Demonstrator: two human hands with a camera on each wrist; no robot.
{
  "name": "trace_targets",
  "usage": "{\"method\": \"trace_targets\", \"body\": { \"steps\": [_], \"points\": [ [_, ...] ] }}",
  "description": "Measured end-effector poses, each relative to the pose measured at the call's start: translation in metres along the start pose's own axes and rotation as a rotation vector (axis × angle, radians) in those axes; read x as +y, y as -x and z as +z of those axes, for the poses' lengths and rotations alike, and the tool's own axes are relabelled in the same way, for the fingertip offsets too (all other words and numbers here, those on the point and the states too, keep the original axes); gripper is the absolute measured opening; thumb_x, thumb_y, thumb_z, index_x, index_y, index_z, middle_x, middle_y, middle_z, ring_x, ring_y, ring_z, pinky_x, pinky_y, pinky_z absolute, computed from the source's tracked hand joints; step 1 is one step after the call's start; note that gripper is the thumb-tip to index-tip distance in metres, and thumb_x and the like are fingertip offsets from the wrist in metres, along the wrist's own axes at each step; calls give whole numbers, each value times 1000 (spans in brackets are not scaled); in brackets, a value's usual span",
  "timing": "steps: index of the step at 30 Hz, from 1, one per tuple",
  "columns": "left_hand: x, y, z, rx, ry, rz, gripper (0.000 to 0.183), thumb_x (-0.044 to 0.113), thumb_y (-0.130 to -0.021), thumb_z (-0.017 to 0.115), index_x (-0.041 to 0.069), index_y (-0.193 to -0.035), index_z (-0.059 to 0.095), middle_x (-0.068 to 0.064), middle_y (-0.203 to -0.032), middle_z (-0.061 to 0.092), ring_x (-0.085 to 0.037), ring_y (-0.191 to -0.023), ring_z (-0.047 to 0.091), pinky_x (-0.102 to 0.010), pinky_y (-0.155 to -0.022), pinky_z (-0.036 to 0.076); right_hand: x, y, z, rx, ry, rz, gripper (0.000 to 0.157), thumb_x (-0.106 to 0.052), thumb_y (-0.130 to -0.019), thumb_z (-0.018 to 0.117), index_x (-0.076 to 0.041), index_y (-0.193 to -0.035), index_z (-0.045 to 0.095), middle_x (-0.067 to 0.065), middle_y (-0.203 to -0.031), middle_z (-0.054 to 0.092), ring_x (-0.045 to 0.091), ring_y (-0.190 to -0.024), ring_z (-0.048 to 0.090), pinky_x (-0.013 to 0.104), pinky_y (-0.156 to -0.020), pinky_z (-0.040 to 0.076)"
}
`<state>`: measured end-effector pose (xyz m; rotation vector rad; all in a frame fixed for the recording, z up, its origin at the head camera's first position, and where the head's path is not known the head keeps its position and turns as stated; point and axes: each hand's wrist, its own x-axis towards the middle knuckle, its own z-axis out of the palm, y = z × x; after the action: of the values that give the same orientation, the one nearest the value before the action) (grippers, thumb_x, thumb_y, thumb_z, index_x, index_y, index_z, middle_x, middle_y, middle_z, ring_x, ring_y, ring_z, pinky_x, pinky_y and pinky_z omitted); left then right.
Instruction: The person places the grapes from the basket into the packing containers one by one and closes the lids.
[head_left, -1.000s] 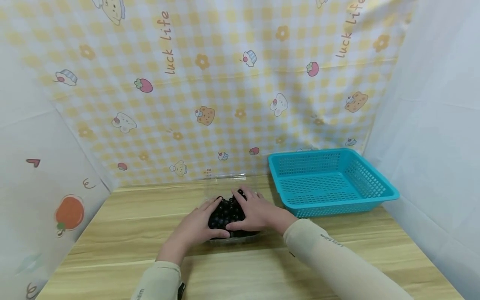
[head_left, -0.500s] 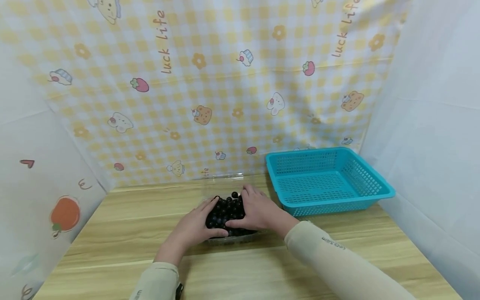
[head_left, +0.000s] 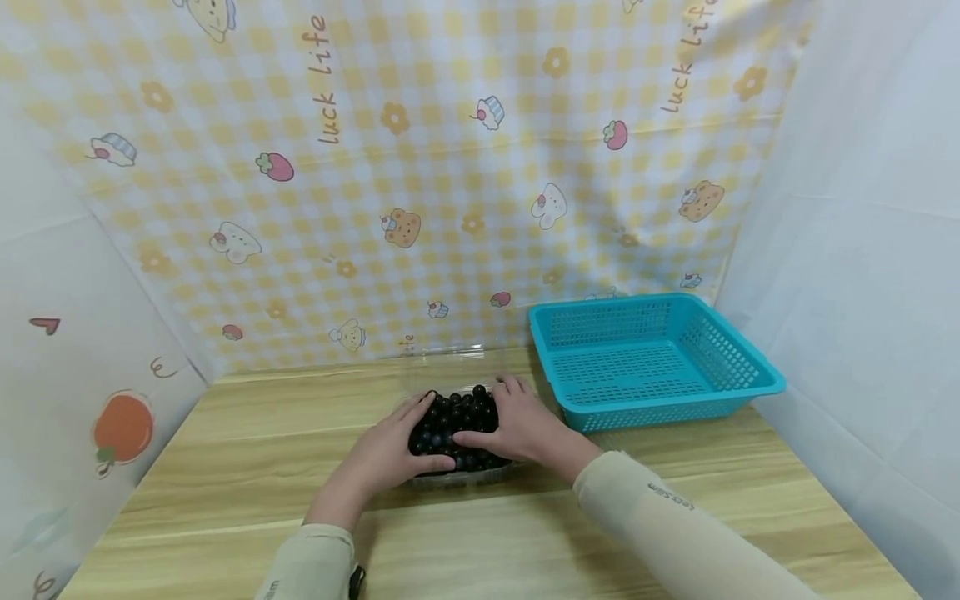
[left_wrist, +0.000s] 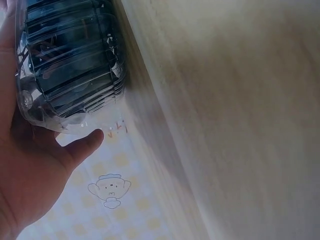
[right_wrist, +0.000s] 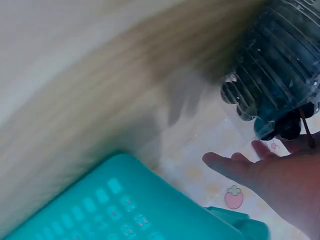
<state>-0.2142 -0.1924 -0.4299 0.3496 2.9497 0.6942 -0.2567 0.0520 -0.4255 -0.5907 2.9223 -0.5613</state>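
Dark grapes [head_left: 457,410] fill a clear plastic box [head_left: 472,477] on the table in the head view. My left hand [head_left: 382,454] holds the box's left end, its thumb along the front and fingers toward the back. My right hand [head_left: 525,425] lies at the other end, thumb over the grapes and fingers along the far right side. The left wrist view shows the ribbed box [left_wrist: 75,65] beside my left hand [left_wrist: 40,170]. In the right wrist view, some grapes [right_wrist: 287,127] bulge past the box edge above my right hand [right_wrist: 285,182], whose fingers look extended.
The box's transparent lid [head_left: 457,362] stands raised behind it, before the checked cloth [head_left: 330,200]. A blue perforated basket [head_left: 667,408] stands close by at the back right. White sheets [head_left: 862,250] bound the wooden table [head_left: 285,467] on both sides.
My right hand has slid off to the right, from on top of the grapes toward the box's end, baring more of them. My left hand has kept its place.
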Motion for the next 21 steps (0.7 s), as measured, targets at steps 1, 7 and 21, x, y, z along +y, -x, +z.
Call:
{"method": "trace_targets", "body": {
  "steps": [1, 7, 21],
  "points": [
    [0, 0, -1, -5, 4, -1, 115, 81, -81, 73, 27, -171, 25, -10, -179, 25, -46, -156, 40, -70, -118, 43, 2, -1, 2, -8, -14, 19, 116, -88, -87, 58, -2, -163, 38, 19, -177, 24, 47, -161, 28, 64, -125, 39],
    [0, -2, -7, -60, 139, 20, 110, 72, -88, 74, 21, -171, 24, -15, -180, 19, -48, -161, 28, -73, -123, 33, 6, -1, 2, -51, -98, 103, 126, -93, -86, 51, 4, -164, 34, 22, -179, 14, 46, -164, 23, 64, -127, 36],
    [3, -29, -21, 111, 768, -325, 93, 70, -108, 34, 12, -172, 0, -27, -178, 10, -52, -161, 19, -70, -130, 20, -3, -17, -6, 110, -697, 315, 88, -58, -112, 37, 7, -168, 11, 33, -174, 19, 50, -162, 21, 64, -132, 24]
  ]
}}
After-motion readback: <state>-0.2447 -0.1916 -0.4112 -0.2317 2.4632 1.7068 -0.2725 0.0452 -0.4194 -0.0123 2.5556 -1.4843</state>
